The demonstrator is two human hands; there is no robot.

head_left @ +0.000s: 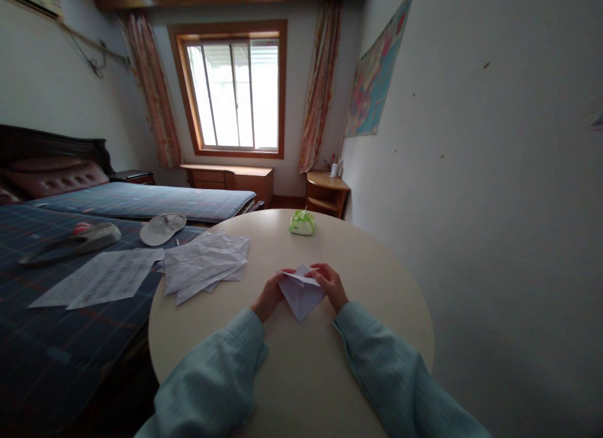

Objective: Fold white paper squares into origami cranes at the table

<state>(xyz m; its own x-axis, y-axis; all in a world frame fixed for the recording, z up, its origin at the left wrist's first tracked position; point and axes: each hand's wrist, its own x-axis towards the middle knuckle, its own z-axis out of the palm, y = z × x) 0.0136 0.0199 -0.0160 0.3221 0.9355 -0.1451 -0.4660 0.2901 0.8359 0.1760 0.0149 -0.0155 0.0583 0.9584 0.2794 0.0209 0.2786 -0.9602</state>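
A folded sheet of white paper [301, 300] is held over the middle of the round table, one corner pointing toward me and creases across its upper part. My left hand [271, 295] grips its left edge, with the fingers partly hidden by the paper. On the opposite side my right hand [331, 284] is closed on the upper right edge, thumb and fingers pinching a fold. Both hands are close to the tabletop; I cannot tell whether the paper touches it.
The cream round table [386, 300] carries a pile of creased white sheets [205, 265] at left and a green tissue pack [302, 223] at the far side. On the bed [94, 337] beside it lie printed sheets [106, 278] and a pale cap [162, 229]. A white wall [494, 237] stands at right.
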